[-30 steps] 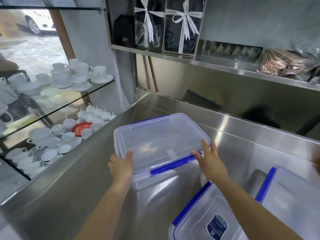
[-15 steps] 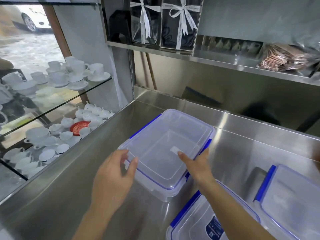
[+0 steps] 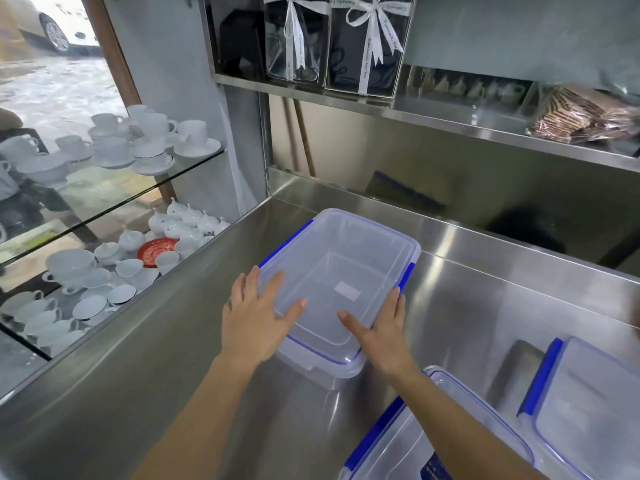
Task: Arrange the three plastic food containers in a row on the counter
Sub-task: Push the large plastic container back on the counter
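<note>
Clear plastic with blue clips fills the near edge of view: a rectangular lidded food container with a dark label (image 3: 433, 441) lies nearest, crossed by the right forearm, and a second clear blue-clipped container (image 3: 588, 410) sits to its right, cut off by the frame. Both rest on the brushed stainless-steel bench (image 3: 207, 393).

Beyond the labelled container, the third clear rectangular container with blue side latches (image 3: 346, 271) sits flat on the bench, turned at an angle to the other two. The left hand (image 3: 252, 323) lies spread wide and flat over its near-left corner; the right hand (image 3: 384, 327) is likewise flat and open against its near-right edge, fingers extended, neither one closed around anything.

Further still, left of the angled container, glass shelves carry white porcelain cups and saucers (image 3: 138, 147).

Judged from here, the container is set down but not squared up with its neighbours, so the row looks unfinished. Flat palms on slick plastic over polished steel give little purchase: a push could send it skating too far toward the back wall, or twist it rather than straighten it.
</note>
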`<state>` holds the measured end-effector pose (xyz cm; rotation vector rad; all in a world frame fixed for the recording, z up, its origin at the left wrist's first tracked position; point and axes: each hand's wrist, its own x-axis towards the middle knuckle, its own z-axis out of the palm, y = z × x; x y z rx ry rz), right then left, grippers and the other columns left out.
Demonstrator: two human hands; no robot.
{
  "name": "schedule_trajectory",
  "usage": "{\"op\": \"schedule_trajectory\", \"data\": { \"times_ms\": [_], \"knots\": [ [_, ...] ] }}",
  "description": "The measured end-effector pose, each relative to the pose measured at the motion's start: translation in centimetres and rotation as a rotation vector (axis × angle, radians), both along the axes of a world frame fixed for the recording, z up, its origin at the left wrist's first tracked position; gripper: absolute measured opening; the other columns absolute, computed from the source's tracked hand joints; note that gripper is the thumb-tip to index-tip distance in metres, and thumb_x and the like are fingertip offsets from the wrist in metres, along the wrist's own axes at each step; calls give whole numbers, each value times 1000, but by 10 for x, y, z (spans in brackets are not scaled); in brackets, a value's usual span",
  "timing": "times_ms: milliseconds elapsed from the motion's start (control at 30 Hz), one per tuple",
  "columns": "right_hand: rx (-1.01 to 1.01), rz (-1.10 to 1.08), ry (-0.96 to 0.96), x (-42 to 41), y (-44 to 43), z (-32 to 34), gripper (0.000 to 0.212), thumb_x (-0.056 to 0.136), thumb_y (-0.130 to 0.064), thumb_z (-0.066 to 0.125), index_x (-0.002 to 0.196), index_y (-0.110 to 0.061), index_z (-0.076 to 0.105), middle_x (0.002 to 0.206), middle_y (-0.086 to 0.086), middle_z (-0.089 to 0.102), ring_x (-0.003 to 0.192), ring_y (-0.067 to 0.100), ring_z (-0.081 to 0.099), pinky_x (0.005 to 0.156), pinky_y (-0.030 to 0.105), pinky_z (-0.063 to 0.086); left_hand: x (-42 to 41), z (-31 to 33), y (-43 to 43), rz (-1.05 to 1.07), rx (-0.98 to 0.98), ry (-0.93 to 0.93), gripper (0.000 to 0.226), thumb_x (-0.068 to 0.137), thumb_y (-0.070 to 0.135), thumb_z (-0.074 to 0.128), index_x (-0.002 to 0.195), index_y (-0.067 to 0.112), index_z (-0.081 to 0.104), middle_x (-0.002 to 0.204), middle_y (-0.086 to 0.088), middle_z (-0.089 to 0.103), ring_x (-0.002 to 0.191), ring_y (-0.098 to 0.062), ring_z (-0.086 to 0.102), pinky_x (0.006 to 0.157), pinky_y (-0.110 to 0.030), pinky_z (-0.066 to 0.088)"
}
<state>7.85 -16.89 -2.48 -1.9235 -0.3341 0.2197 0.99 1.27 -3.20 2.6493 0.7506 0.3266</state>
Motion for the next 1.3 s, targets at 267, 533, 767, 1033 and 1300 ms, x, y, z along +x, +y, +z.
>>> {"op": "schedule_trajectory", "data": {
  "times_ms": [267,533,767,1033,1300],
  "knots": [
    [-97,112,40,67,30,-2,94,78,-45,67,145,-24,6,153,-3,11,121,5,23,104,28,23,45,1,19,122,9,35,67,82,68,36,140,36,29,156,-7,16,142,-28,10,112,-48,16],
    [-120,110,54,113,41,-1,86,81,-43,64,145,-21,11,153,4,16,136,22,25,112,39,24,84,0,24,164,-6,19,63,84,65,37,138,34,32,155,-9,17,141,-31,10,112,-50,15],
    [-222,105,58,125,47,6,82,86,-43,57,145,-21,6,153,2,14,133,23,30,108,41,32,99,-3,26,178,47,3,56,88,57,35,139,33,30,154,-10,21,141,-32,13,110,-52,21],
    [-506,3,-127,89,34,20,74,88,-54,43,145,-21,9,157,8,10,135,34,33,104,52,40,88,14,16,71,129,100,62,92,54,28,146,29,13,158,-15,7,144,-32,7,116,-48,6],
    [-497,-119,-133,44,-63,32,69,89,-39,55,142,-8,23,152,15,19,132,32,35,107,42,35,47,24,-60,-270,8,-299,57,85,42,56,129,7,46,129,-19,54,120,-36,47,99,-45,33]
  ]
}}
